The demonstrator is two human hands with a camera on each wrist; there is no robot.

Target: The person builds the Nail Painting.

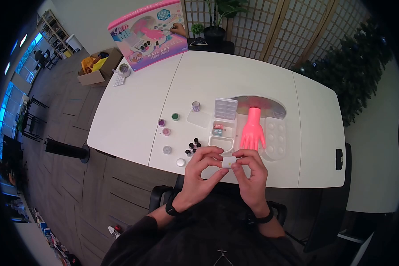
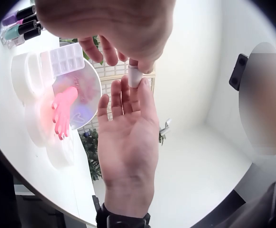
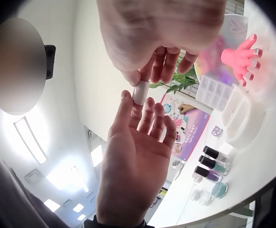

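Clamped between fingertips and thumbs, our left hand [image 1: 198, 179] and right hand [image 1: 252, 179] hold the small white cylindrical piece [image 1: 228, 162] above the counter's [image 1: 279, 174] near edge; a yellowish mark shows (its ends are hidden by our fingers).

Item held: one small white cylinder [image 1: 228, 162], short, with a smooth, plain-looking surface. A small yellow-green mark showed on its side in the head view; finer detail was too small to read. The piece lay roughly crosswise, one end pinched by the fingers of the left hand [image 1: 201, 176], the other by those of the right hand [image 1: 252, 181]. It was held up over the near side of the white table [image 1: 317, 146].
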